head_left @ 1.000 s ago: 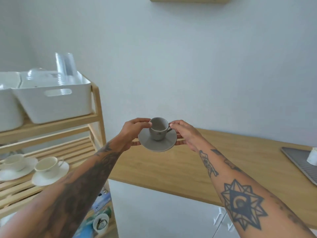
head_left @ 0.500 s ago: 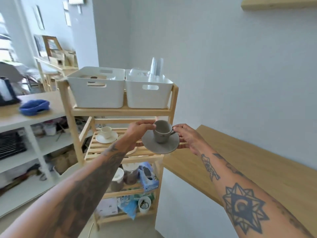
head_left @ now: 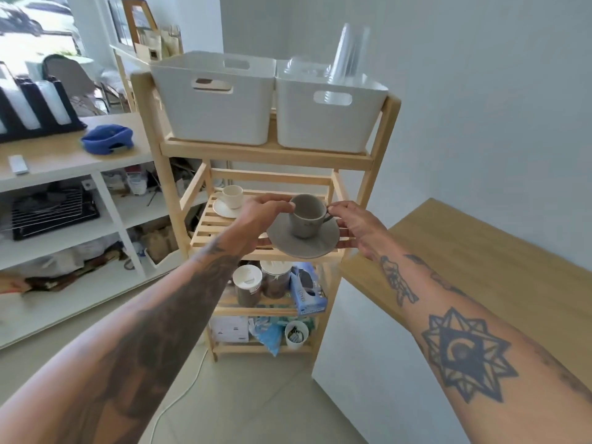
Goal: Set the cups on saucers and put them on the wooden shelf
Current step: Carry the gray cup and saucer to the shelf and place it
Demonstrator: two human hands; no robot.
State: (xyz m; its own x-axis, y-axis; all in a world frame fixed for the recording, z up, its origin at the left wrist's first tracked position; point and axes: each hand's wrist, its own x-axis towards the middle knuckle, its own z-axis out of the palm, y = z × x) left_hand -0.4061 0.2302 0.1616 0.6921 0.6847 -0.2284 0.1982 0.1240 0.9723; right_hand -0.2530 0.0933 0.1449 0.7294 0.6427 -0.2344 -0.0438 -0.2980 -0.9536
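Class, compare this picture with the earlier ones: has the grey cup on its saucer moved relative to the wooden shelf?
Yes. The grey cup on its saucer, held by both hands, has come from over the counter to the slatted shelf, near its front right edge.

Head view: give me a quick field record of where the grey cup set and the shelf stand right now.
held item: grey cup sitting upright on grey saucer
left hand: grips saucer edge, thumb against the cup rim
right hand: grips opposite saucer edge, by the cup handle
position: in front of the wooden shelf, at its slatted middle tier
already on that tier: white cup on white saucer, back left
top tier: two white bins
placed yet: no
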